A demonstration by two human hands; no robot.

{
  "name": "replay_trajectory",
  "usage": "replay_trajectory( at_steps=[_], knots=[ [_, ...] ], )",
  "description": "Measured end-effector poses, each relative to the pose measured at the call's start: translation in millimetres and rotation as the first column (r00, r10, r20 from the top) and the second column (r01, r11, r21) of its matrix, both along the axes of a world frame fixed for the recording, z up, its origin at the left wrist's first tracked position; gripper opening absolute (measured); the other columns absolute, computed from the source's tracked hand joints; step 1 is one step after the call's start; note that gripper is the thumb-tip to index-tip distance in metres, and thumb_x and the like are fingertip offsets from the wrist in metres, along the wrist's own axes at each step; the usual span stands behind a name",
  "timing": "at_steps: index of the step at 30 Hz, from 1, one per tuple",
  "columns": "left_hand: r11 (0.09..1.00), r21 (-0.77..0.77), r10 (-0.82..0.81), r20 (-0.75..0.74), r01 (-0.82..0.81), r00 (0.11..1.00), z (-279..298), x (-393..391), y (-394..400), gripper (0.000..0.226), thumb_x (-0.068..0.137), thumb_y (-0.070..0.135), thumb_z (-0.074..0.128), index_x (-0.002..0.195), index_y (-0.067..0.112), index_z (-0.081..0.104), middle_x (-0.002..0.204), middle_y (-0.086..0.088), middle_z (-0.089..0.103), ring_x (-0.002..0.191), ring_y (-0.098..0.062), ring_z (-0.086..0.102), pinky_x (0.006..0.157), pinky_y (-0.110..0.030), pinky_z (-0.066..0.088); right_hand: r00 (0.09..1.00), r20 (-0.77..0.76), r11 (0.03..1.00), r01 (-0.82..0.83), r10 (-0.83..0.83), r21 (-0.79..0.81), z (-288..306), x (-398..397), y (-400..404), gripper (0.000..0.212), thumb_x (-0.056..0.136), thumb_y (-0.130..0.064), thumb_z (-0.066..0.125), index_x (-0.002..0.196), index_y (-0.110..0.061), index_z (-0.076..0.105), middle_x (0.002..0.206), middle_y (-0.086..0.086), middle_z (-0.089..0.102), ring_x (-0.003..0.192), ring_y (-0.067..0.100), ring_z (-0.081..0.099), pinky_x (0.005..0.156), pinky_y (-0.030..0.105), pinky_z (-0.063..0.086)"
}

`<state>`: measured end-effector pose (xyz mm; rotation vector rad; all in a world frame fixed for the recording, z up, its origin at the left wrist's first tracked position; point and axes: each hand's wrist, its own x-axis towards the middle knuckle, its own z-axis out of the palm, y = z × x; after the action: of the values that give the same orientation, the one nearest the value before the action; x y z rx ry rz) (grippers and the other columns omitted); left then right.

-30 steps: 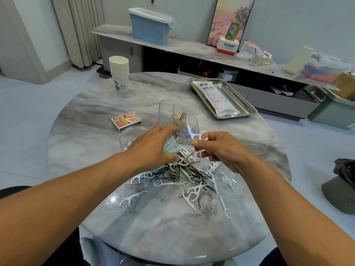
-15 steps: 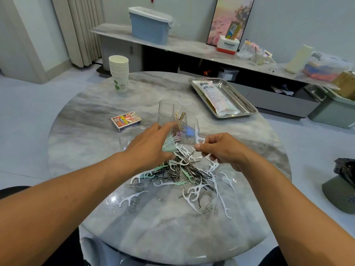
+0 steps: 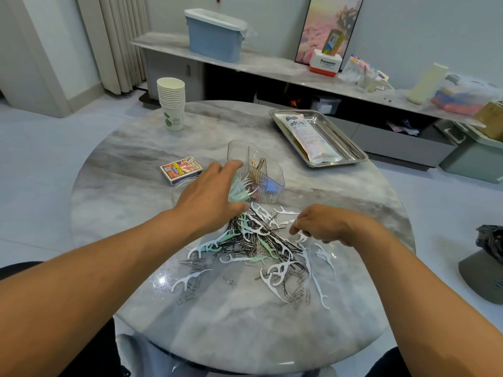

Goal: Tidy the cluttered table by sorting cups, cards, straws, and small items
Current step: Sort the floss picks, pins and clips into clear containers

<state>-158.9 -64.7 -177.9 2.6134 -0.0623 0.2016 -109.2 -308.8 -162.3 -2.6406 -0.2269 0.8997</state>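
Observation:
A heap of white and mint floss picks, black hairpins and paper clips (image 3: 258, 248) lies in the middle of the round marble table (image 3: 114, 170). Just behind it stands a clear divided container (image 3: 272, 172) with clothes pegs and small items inside. My left hand (image 3: 209, 197) is at the container's near-left side and holds a bunch of mint and white floss picks (image 3: 241, 189) against its opening. My right hand (image 3: 324, 224) is low over the right side of the heap, its curled fingers pinching a white floss pick (image 3: 300, 236).
A stack of paper cups (image 3: 171, 104) stands at the far left. A card box (image 3: 181, 170) and a clear round dish (image 3: 179, 191) lie left of my left hand. A steel tray (image 3: 351, 148) holding a long packet (image 3: 310, 137) sits at the far right.
My right hand has dropped from beside the container down to the right side of the heap. My left hand has pushed its bunch of picks a little further toward the container.

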Motion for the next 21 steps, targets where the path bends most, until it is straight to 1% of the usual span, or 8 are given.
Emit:
replay_trajectory(
  at_steps=[3,5,8,10,12,15,18,21],
  knots=[
    [1.000,-0.001,-0.011,-0.013,0.011,1.000,0,-1,0,0.091,0.081,0.052,0.077,0.152,0.037,0.023,0.135,0.001,0.047,0.120,-0.021,0.051,0.090,-0.038,0.047,0.990,0.139,0.996,-0.010,-0.002,0.085,-7,5,0,0.024,0.104,-0.025,0.055,0.098,-0.015,0.076,0.098,0.004,0.074,0.080,0.019,0.059,0.073,0.032,0.046],
    [0.999,-0.011,-0.038,-0.037,0.038,0.999,0,-2,0,0.091,0.080,0.053,0.077,0.152,0.038,0.023,0.135,0.001,0.048,0.119,-0.021,0.052,0.091,-0.038,0.048,0.979,0.195,0.994,-0.084,0.068,0.074,-10,4,4,0.016,0.101,-0.023,0.062,0.106,-0.024,0.077,0.096,-0.004,0.074,0.081,0.016,0.063,0.072,0.029,0.048],
    [0.995,-0.042,-0.094,-0.071,0.091,0.993,-1,-5,-1,0.092,0.079,0.056,0.077,0.152,0.041,0.023,0.135,0.003,0.048,0.116,-0.018,0.053,0.094,-0.040,0.050,0.942,0.227,0.968,-0.227,0.246,-0.107,-22,8,8,0.028,0.097,-0.012,0.065,0.110,-0.033,0.078,0.115,-0.010,0.073,0.097,0.012,0.069,0.089,0.033,0.057],
    [0.991,-0.033,-0.129,-0.095,0.127,0.987,-3,-7,-3,0.094,0.077,0.059,0.076,0.152,0.042,0.023,0.137,0.004,0.048,0.117,-0.017,0.053,0.095,-0.040,0.049,0.889,0.285,0.923,-0.289,0.357,-0.255,-27,9,9,0.040,0.094,-0.005,0.064,0.101,-0.041,0.079,0.117,-0.008,0.073,0.097,0.012,0.067,0.089,0.036,0.057],
    [0.989,-0.006,-0.148,-0.112,0.148,0.983,-6,-9,-4,0.093,0.077,0.062,0.075,0.151,0.043,0.023,0.141,0.005,0.047,0.119,-0.017,0.054,0.096,-0.040,0.049,0.820,0.312,0.856,-0.362,0.481,-0.368,-29,7,12,0.044,0.091,-0.004,0.066,0.095,-0.046,0.078,0.126,-0.008,0.065,0.107,0.017,0.059,0.091,0.039,0.053],
    [0.988,0.021,-0.147,-0.123,0.151,0.982,-8,-9,-5,0.092,0.078,0.061,0.075,0.151,0.043,0.023,0.144,0.005,0.046,0.122,-0.018,0.054,0.094,-0.037,0.048,0.711,0.346,0.778,-0.463,0.612,-0.423,-32,1,19,0.041,0.091,-0.004,0.066,0.104,-0.042,0.077,0.145,-0.008,0.052,0.128,0.021,0.048,0.099,0.040,0.044],
    [0.991,0.021,-0.131,-0.139,0.135,0.982,-8,-7,-3,0.093,0.078,0.060,0.075,0.152,0.041,0.022,0.146,0.003,0.046,0.124,-0.020,0.053,0.097,-0.039,0.048,0.707,0.515,0.874,-0.364,0.484,-0.322,-35,-1,24,0.042,0.094,-0.002,0.062,0.118,-0.034,0.070,0.140,-0.002,0.057,0.122,0.022,0.056,0.092,0.037,0.049],
    [0.992,0.023,-0.120,-0.152,0.124,0.981,-9,-6,-3,0.093,0.079,0.058,0.075,0.153,0.039,0.022,0.148,0.001,0.044,0.127,-0.021,0.052,0.100,-0.041,0.048,0.815,0.537,0.972,-0.129,0.217,-0.198,-27,-1,24,0.007,0.098,-0.025,0.063,0.097,-0.019,0.066,0.104,0.002,0.069,0.089,0.022,0.064,0.075,0.035,0.054]
  ],
)
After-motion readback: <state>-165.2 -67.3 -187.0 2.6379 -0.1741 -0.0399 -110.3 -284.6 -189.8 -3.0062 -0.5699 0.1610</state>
